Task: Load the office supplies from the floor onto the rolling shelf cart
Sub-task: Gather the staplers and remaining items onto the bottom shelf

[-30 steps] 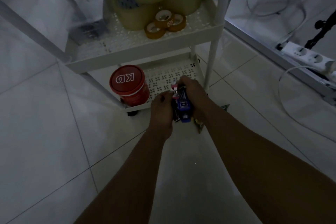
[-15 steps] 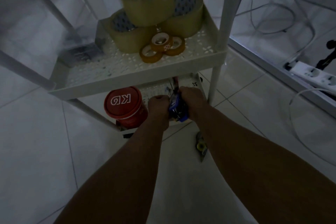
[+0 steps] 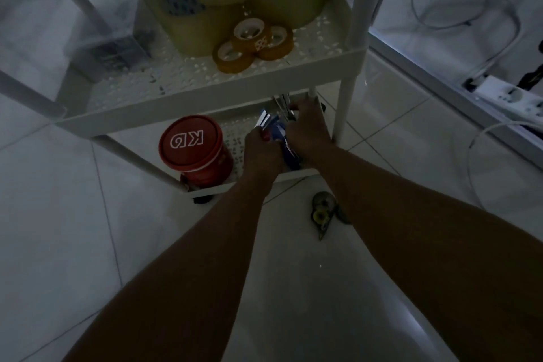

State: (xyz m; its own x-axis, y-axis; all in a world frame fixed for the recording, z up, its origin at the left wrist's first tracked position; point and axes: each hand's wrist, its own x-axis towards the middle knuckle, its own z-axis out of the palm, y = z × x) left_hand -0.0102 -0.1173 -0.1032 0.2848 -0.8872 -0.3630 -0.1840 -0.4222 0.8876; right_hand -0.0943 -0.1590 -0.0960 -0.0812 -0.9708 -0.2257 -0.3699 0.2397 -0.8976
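A white rolling shelf cart [image 3: 205,94] stands ahead of me. Both hands reach into its bottom shelf. My left hand [image 3: 261,153] and my right hand [image 3: 308,129] together grip a bundle of small blue and red stationery packs [image 3: 276,129], low over the perforated shelf floor. A red round tub [image 3: 195,147] with a white logo lid sits on the same shelf, left of my hands. On the floor just below the cart lies a correction tape dispenser [image 3: 321,211], partly hidden by my right forearm.
The middle shelf holds large tan tape rolls [image 3: 235,6], three small orange tape rolls [image 3: 252,44] and a clear box [image 3: 114,50]. A white cart post [image 3: 349,103] rises right of my hands. A power strip [image 3: 511,100] and cables [image 3: 482,0] lie at the right.
Both hands carried the bundle from the floor edge forward and into the bottom shelf. My head moved closer to the cart.
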